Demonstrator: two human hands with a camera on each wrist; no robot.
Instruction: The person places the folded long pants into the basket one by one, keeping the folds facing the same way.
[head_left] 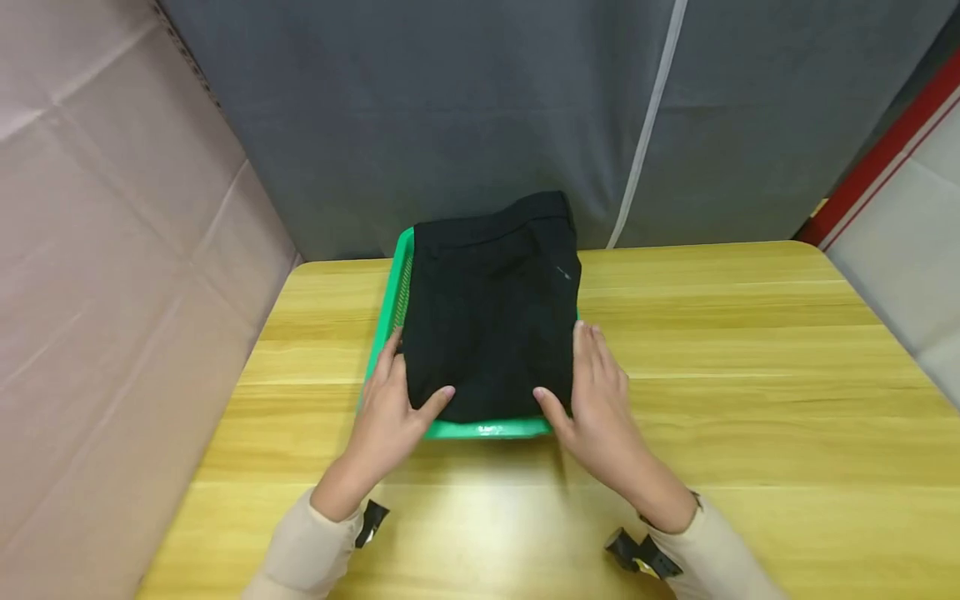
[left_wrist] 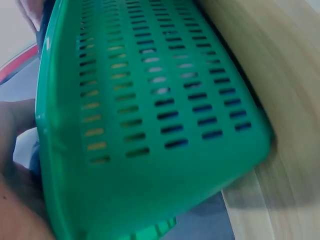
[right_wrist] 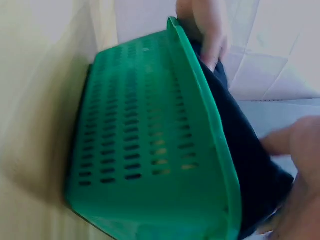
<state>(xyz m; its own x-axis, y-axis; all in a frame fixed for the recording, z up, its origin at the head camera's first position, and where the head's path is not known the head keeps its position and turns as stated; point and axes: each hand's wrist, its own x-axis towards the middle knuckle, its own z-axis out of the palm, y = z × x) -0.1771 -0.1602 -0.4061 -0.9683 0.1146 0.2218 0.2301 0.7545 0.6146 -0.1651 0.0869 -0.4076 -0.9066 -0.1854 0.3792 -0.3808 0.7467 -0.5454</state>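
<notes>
Black trousers (head_left: 491,325), folded into a block with the waistband at the far end, lie over the top of a green plastic basket (head_left: 487,430). At their near left side my left hand (head_left: 386,417) holds the cloth, thumb on top and fingers along the edge. My right hand (head_left: 603,417) grips the near right side the same way. In the right wrist view the right thumb (right_wrist: 280,141) lies on the dark cloth above the basket's rim. The left wrist view shows mostly the slotted basket wall (left_wrist: 165,115). Whatever lies inside the basket is mostly hidden.
The basket stands on a wood-grain table (head_left: 750,375), near its far edge. A grey curtain (head_left: 450,108) hangs behind it, and a pale cloth wall (head_left: 112,292) rises at the left. A red-edged white panel (head_left: 900,200) borders the right.
</notes>
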